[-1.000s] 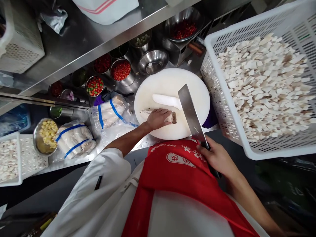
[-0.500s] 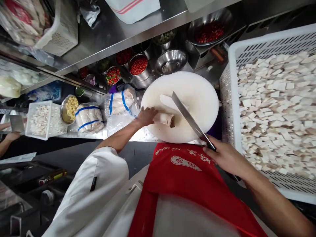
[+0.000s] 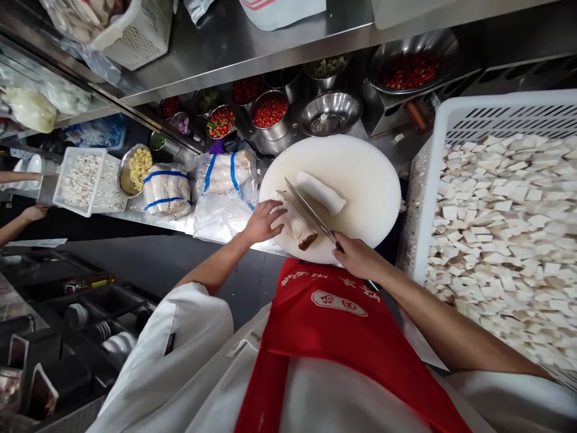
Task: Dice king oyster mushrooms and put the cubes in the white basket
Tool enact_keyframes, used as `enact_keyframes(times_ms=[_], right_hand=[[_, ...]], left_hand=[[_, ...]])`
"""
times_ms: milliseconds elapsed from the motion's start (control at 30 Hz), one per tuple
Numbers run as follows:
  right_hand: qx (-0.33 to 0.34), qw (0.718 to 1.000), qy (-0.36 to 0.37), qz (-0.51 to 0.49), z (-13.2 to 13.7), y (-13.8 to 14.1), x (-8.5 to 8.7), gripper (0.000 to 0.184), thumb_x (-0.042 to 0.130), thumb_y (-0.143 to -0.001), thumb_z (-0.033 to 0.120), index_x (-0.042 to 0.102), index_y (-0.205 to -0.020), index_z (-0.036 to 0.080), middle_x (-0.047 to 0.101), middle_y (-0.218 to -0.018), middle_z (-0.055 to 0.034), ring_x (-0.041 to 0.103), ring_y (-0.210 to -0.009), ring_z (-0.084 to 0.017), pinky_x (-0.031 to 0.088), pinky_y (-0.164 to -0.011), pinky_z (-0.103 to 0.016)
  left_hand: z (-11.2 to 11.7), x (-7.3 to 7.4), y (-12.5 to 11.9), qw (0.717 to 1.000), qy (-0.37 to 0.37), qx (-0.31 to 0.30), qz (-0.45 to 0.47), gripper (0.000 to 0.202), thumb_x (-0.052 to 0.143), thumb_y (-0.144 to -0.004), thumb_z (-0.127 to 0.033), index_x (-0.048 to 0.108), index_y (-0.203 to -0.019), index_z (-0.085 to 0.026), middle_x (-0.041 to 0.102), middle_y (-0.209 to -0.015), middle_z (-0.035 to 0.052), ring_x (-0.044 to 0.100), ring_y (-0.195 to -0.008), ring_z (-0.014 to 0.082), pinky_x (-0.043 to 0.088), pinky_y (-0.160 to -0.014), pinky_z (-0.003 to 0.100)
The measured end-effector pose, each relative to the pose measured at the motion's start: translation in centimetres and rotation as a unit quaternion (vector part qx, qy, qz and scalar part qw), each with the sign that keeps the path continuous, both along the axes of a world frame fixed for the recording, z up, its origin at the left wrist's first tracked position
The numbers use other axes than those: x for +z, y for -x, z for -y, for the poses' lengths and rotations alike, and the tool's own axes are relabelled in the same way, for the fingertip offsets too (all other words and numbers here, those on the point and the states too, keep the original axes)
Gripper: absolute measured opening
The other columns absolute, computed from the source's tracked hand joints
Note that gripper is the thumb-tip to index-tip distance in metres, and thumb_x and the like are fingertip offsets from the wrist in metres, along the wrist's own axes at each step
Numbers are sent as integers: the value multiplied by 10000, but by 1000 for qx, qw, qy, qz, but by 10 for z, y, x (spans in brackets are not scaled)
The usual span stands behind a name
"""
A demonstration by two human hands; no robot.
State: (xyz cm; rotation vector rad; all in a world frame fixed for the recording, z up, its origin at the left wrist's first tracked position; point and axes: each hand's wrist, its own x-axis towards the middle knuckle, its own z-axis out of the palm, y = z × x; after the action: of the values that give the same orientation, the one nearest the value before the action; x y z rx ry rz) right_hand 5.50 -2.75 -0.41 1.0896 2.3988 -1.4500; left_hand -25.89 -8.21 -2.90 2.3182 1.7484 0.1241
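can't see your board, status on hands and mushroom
Right hand holding knife. Left hand open, near mushroom. Knife seen between mushroom and white piece on board.

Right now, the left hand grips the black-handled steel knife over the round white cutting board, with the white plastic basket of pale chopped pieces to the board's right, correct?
Not quite: the head view shows the right hand gripping the knife over the board. The basket does stand to the board's right.

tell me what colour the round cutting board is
The cutting board is white, best seen in the head view.
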Motion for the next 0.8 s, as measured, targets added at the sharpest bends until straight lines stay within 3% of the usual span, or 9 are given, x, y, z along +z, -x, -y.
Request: enact_keyframes(times_ms=[133,300,433,633,800], right_hand=[[-9,1000,-19,12,13,-8,-7,480,444,-940,252,385,-1391,99,672,-1197,-175,657,-1065,-284,457,-864,-334],[-10,994,-51,94,33,-23,28,368,339,-1002,318,453,-1290,119,733,-916,-130,716,-849,-309,458,-699,-344],[18,992,-88,93,43,-9,55,339,327,-1014,335,472,-1253,143,735,-895,-118,718,-808,-295,442,-661,-334],[33,990,-56,123,50,9,58,267,313,-1017,290,488,-1162,150,733,-944,-129,715,-853,-286,438,-690,-337],[35,985,5,170,42,18,73,294,323,-1014,295,445,-1240,154,741,-904,-108,719,-840,-276,423,-660,-326]], left_hand=[[19,-30,-15,994,-78,-6,80,434,610,-882,-522,646,-1180,-209,603,-1272,121,472,-1273,276,419,-1048,455],[10,-58,-15,985,-129,1,116,502,665,-791,-644,688,-1035,-205,653,-1103,120,536,-1139,291,459,-942,459],[1,-68,-8,978,-148,-20,145,543,683,-741,-694,686,-982,-207,662,-1041,111,548,-1052,277,448,-893,451],[-1,-80,-6,966,-177,-38,187,533,694,-740,-685,663,-984,-212,671,-981,90,551,-987,255,413,-863,430],[-1,-83,-5,958,-199,-45,200,508,714,-735,-666,656,-973,-221,678,-969,72,556,-989,248,410,-848,406]])
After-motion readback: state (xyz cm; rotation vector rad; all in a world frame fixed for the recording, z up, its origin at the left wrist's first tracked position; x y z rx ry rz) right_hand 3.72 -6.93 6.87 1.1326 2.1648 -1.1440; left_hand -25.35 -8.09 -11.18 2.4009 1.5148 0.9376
